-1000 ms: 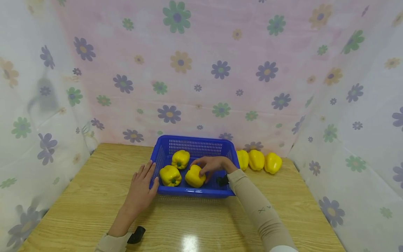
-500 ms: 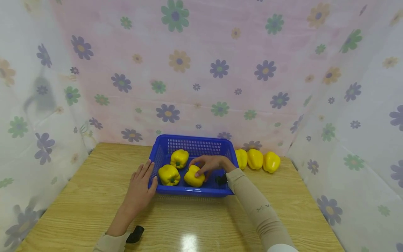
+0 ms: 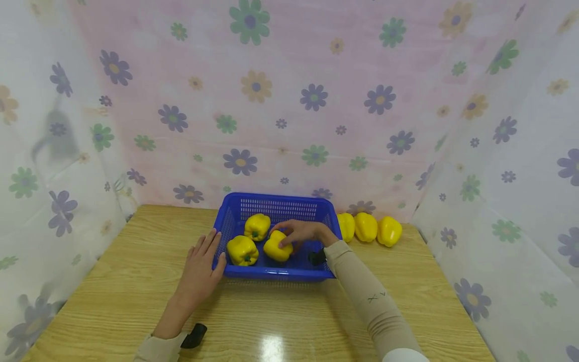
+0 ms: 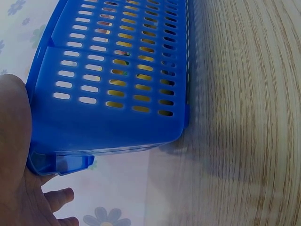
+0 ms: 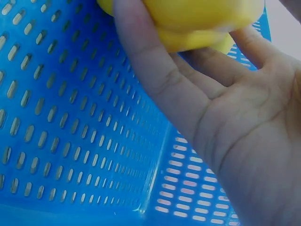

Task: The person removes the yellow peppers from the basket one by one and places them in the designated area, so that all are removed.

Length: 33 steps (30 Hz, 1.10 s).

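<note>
My right hand (image 3: 302, 233) grips a yellow bell pepper (image 3: 277, 246) inside the blue plastic basket (image 3: 280, 273). In the right wrist view, its fingers curl round the bell pepper (image 5: 202, 16), which is cut off by the top edge. Two more yellow bell peppers, a near one (image 3: 242, 250) and a far one (image 3: 257, 226), lie in the basket's left half. My left hand (image 3: 202, 266) rests on the left rim with its fingers extended. The left wrist view has the hand (image 4: 16, 155) at the rim of the slotted basket wall (image 4: 108, 122).
Right of the basket, three yellow bell peppers stand in a row at the back of the wooden table (image 3: 253, 322): one partly behind the rim (image 3: 346, 227), a middle one (image 3: 365, 227) and an outer one (image 3: 389, 231). Flowered cloth (image 3: 280, 100) encloses the back and sides.
The bell pepper in my right hand has shifted slightly up and away from the basket's front rim. My left hand has stayed on the left rim. The head view has drifted a little.
</note>
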Tool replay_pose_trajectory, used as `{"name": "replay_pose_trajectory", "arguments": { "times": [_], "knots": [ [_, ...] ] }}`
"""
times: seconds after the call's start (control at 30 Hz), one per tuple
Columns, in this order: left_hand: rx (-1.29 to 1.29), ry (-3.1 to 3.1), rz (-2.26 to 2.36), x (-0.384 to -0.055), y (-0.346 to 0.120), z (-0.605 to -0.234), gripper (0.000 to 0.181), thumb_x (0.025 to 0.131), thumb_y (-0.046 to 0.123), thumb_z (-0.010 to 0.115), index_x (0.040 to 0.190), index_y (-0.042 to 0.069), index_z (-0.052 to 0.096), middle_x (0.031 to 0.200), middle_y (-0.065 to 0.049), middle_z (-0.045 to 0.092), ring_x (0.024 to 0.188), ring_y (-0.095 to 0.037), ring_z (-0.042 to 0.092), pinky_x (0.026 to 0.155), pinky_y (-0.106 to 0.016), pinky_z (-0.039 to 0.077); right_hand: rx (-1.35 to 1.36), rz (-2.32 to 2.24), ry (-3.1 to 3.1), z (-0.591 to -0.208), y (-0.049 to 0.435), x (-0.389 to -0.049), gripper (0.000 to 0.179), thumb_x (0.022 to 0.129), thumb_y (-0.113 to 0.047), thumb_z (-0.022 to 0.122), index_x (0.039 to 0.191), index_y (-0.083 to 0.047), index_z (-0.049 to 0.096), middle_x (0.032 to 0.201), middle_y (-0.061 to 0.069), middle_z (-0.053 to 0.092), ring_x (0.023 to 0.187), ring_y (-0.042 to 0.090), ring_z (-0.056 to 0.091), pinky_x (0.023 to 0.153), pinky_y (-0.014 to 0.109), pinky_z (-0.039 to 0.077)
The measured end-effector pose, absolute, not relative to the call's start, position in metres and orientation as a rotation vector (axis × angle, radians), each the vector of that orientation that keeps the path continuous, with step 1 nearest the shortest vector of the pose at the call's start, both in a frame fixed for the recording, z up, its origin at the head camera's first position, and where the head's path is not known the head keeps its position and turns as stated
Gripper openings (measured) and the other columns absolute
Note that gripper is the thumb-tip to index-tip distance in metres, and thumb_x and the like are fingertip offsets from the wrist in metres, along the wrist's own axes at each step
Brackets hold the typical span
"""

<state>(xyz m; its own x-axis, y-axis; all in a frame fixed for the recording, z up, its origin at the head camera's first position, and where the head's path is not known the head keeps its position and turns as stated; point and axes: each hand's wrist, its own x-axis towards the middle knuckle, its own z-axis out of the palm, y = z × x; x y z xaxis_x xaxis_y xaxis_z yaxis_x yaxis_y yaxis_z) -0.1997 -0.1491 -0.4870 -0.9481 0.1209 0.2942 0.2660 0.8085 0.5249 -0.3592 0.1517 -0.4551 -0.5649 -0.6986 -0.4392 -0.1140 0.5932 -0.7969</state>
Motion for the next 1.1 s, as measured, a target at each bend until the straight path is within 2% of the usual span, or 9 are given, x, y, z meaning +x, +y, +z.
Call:
{"name": "replay_pose_trajectory", "arguments": {
  "times": [0.13, 0.27, 0.4, 0.63, 0.83, 1.0, 1.1],
  "knots": [
    [-0.3, -2.752, -0.845, -0.2, -0.149, -0.486, 0.059, 0.106, 0.024, 0.049, 0.157, -0.001, 0.034, 0.166, -0.02, 0.026, 0.151, -0.049, 0.022, 0.117, -0.073, 0.016, -0.617, -1.023, 2.064, -0.453, 0.151, -0.361, 0.057, 0.097, -0.025, 0.07, 0.149, -0.017, 0.049, 0.147, 0.013, 0.051, 0.126, 0.029, 0.058, 0.084, 0.044, 0.062],
    [-0.307, -2.728, -0.826, -0.202, -0.15, -0.485, 0.058, 0.106, 0.023, 0.049, 0.157, -0.002, 0.035, 0.165, -0.02, 0.028, 0.15, -0.05, 0.023, 0.116, -0.074, 0.018, -0.594, -1.12, 2.092, -0.45, 0.151, -0.362, 0.056, 0.095, -0.023, 0.072, 0.146, -0.015, 0.051, 0.139, 0.014, 0.056, 0.119, 0.03, 0.062, 0.082, 0.047, 0.062],
    [-0.316, -2.716, -0.807, -0.202, -0.149, -0.487, 0.058, 0.105, 0.022, 0.05, 0.156, -0.003, 0.036, 0.164, -0.022, 0.03, 0.149, -0.052, 0.025, 0.114, -0.075, 0.02, -0.581, -1.175, 2.105, -0.448, 0.152, -0.361, 0.057, 0.095, -0.02, 0.072, 0.147, -0.011, 0.051, 0.138, 0.016, 0.057, 0.113, 0.029, 0.064, 0.082, 0.049, 0.062],
    [-0.295, -2.729, -0.827, -0.199, -0.148, -0.491, 0.058, 0.105, 0.023, 0.051, 0.156, -0.002, 0.037, 0.164, -0.02, 0.03, 0.15, -0.05, 0.024, 0.115, -0.074, 0.019, -0.544, -1.26, 2.136, -0.441, 0.153, -0.352, 0.06, 0.096, -0.021, 0.071, 0.15, -0.009, 0.047, 0.137, 0.019, 0.058, 0.113, 0.03, 0.065, 0.084, 0.05, 0.061],
    [-0.292, -2.732, -0.83, -0.198, -0.147, -0.493, 0.058, 0.105, 0.024, 0.051, 0.156, -0.001, 0.036, 0.165, -0.02, 0.03, 0.15, -0.049, 0.024, 0.115, -0.074, 0.019, -0.455, -1.404, 2.142, -0.435, 0.159, -0.347, 0.056, 0.093, -0.02, 0.075, 0.144, -0.012, 0.055, 0.134, 0.017, 0.061, 0.111, 0.03, 0.066, 0.085, 0.053, 0.06],
    [-0.295, -2.727, -0.838, -0.198, -0.147, -0.492, 0.058, 0.106, 0.024, 0.05, 0.156, -0.001, 0.035, 0.165, -0.02, 0.029, 0.151, -0.049, 0.024, 0.116, -0.074, 0.018, -0.459, -1.467, 2.161, -0.424, 0.164, -0.338, 0.064, 0.09, -0.021, 0.079, 0.148, -0.01, 0.054, 0.134, 0.016, 0.064, 0.109, 0.027, 0.068, 0.082, 0.052, 0.061],
    [-0.3, -2.725, -0.831, -0.198, -0.148, -0.492, 0.059, 0.106, 0.025, 0.049, 0.157, -0.001, 0.035, 0.165, -0.02, 0.029, 0.15, -0.049, 0.025, 0.116, -0.073, 0.018, -0.472, -1.52, 2.15, -0.418, 0.167, -0.33, 0.069, 0.09, -0.021, 0.079, 0.151, -0.008, 0.049, 0.134, 0.018, 0.064, 0.108, 0.028, 0.069, 0.085, 0.057, 0.059]
  ]
}}
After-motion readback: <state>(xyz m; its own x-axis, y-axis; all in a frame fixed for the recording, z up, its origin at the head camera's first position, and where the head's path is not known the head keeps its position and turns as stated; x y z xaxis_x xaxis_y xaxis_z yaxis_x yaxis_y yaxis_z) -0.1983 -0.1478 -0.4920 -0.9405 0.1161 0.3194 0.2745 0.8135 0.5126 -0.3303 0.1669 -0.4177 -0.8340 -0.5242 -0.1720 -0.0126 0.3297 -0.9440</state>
